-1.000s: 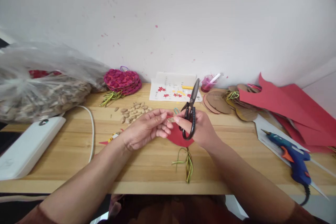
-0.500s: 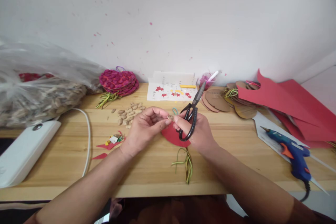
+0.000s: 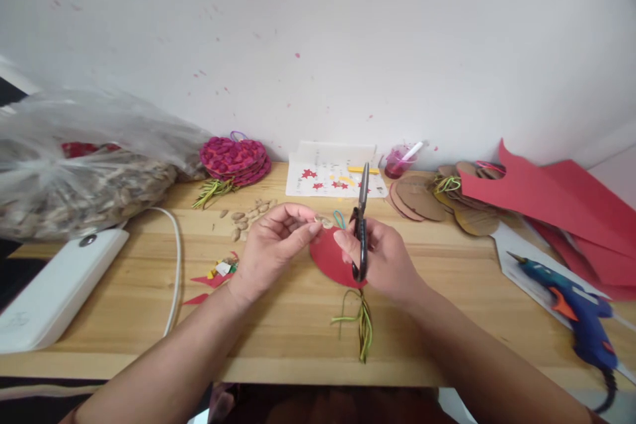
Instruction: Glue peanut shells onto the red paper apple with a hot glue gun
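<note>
Between its thumb and fingertips, my left hand (image 3: pixel 278 238) pinches a small tan nut shell (image 3: pixel 324 220); whether it is pistachio or peanut I cannot make out. My right hand (image 3: pixel 380 255) is closed round the black handles of a pair of scissors (image 3: pixel 362 232), whose shut blades point up. Its thumb is close to the shell but apart from it. Below both hands lies a red paper disc (image 3: pixel 332 262), partly hidden by my right hand. A teal loop (image 3: pixel 339 218) shows at its top and a green string tassel (image 3: pixel 365 328) at its bottom.
Loose nut shells (image 3: pixel 243 220) and paper scraps (image 3: pixel 218 271) lie left. Behind are pink shell-covered discs (image 3: pixel 236 159), a bulging plastic bag (image 3: pixel 99 179) and white paper with red stars (image 3: pixel 322 175). A glue gun (image 3: pixel 571 308), red sheets (image 3: pixel 561 205) and a power bank (image 3: pixel 64 291) flank the table.
My right hand has moved its thumb away from the shell, and the scissors have turned more upright. The left hand keeps the shell. The whole view has shifted slightly.
</note>
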`<state>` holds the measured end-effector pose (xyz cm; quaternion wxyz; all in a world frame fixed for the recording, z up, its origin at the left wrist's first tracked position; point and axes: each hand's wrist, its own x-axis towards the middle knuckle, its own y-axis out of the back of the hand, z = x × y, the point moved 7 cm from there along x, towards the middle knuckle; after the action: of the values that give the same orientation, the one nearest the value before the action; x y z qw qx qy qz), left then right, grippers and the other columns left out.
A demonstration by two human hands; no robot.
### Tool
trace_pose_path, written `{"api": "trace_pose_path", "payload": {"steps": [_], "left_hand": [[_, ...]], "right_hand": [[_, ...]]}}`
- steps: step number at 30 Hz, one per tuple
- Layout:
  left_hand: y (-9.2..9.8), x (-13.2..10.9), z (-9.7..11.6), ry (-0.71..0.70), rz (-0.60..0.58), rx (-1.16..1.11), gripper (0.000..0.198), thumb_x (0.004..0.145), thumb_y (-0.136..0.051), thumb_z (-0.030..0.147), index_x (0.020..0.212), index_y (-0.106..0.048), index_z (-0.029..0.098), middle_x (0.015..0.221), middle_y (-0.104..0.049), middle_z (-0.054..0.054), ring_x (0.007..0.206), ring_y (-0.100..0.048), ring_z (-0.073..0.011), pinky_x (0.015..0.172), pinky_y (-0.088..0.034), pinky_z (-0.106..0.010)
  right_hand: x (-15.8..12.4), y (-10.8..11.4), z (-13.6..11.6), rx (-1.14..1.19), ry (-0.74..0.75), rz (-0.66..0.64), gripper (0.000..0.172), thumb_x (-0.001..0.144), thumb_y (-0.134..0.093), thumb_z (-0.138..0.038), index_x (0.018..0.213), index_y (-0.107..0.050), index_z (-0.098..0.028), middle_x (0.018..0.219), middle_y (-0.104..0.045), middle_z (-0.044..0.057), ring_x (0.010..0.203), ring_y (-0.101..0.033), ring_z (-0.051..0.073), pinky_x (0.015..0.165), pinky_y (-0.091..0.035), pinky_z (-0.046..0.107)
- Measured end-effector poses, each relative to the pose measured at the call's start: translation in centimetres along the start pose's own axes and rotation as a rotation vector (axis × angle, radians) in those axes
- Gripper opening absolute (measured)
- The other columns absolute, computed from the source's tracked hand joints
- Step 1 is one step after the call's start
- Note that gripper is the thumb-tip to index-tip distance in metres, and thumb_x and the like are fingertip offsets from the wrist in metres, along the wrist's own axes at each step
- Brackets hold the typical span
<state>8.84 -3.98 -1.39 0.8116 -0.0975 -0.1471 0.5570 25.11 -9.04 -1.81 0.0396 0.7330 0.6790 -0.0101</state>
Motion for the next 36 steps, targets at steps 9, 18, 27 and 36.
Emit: {"api": "trace_pose_path", "payload": {"steps": [9,18,27,36], "left_hand": [[0.6,0.2,0.0,0.004,0.027,-0.043,0.018,0.081,-0.084,0.026,0.089,-0.07,0.017,0.08,-0.075,-0.001,0.069,-0.068,-0.009,0.071,-0.057,-0.019],[1.2,0.3,0.3,-0.007,0.064,-0.049,0.018,0.081,-0.084,0.025,0.09,-0.069,0.018,0.082,-0.076,-0.001,0.072,-0.071,-0.0107,0.072,-0.057,-0.02],[1.0,0.1,0.7,-0.049,0.086,0.02,0.02,0.08,-0.084,0.027,0.09,-0.069,0.017,0.078,-0.073,-0.001,0.069,-0.069,-0.0115,0.071,-0.058,-0.023],[1.1,0.1,0.4,-0.08,0.058,0.04,0.016,0.083,-0.082,0.024,0.092,-0.069,0.019,0.084,-0.074,-0.001,0.073,-0.07,-0.011,0.073,-0.058,-0.023]], "right_hand": [[0.0,0.8,0.2,-0.446,0.158,0.067,0.011,0.082,-0.072,-0.031,0.086,-0.067,-0.022,0.068,-0.062,-0.002,0.06,-0.051,0.014,0.059,-0.042,0.029],[-0.6,0.6,-1.8,-0.607,0.157,0.001,0.037,0.069,-0.083,-0.033,0.07,-0.047,-0.025,0.059,-0.05,-0.007,0.053,-0.041,0.011,0.052,-0.036,0.026],[-0.8,0.4,-1.9,-0.822,0.167,-0.012,0.043,0.074,-0.077,-0.06,0.078,-0.051,-0.025,0.064,-0.055,-0.002,0.055,-0.047,0.015,0.054,-0.036,0.029],[-0.9,0.4,-2.4,-0.879,0.2,-0.01,0.045,0.077,-0.073,-0.062,0.076,-0.048,-0.025,0.067,-0.06,-0.001,0.055,-0.048,0.015,0.055,-0.034,0.029]]}}
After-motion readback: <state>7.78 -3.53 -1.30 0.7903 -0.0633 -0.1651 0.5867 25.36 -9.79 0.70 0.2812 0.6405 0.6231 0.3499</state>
